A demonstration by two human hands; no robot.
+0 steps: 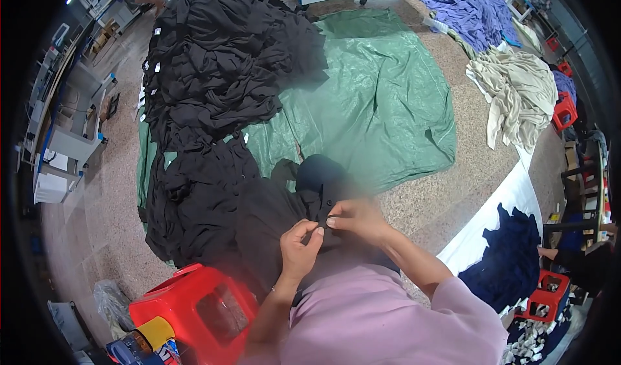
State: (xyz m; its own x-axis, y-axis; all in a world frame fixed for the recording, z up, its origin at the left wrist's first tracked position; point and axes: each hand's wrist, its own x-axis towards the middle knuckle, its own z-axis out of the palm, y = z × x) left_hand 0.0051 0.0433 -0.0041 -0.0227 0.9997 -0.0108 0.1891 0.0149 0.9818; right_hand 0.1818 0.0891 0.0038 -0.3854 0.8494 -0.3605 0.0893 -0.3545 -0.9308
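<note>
A black garment with small buttons (272, 219) lies across my lap. On its front edge, my left hand (299, 248) pinches the cloth between thumb and forefinger. Close beside it, my right hand (357, 221) grips the same edge with its fingertips; the two hands almost meet. Just above them a dark button (329, 203) shows on the cloth. What lies exactly under the fingertips is too small to make out.
A big heap of black garments (213, 54) covers the left of a green tarp (388, 100). By my left arm stands a red plastic stool (194, 307). To the right are piles of cream cloth (517, 93), purple cloth (472, 19) and navy cloth (501, 261), with another person's hand (548, 253) nearby.
</note>
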